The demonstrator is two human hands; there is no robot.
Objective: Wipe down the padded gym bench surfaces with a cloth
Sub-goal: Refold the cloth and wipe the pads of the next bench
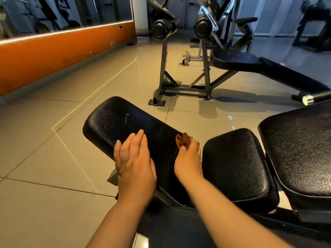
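Fingers [136,140] of our L hand [134,165] straight, together, flat on pad [114,119]; R hand [188,158] fingers pinch brownish cloth [180,140], blurred.

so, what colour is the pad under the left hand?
Black, with a pebbled grain; the pad shows best in head view.

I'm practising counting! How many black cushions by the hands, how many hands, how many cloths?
black pebble-textured padded bench cushions: 3
bare hands: 2 (left hand, right hand)
small brown cloth: 1
total: 6
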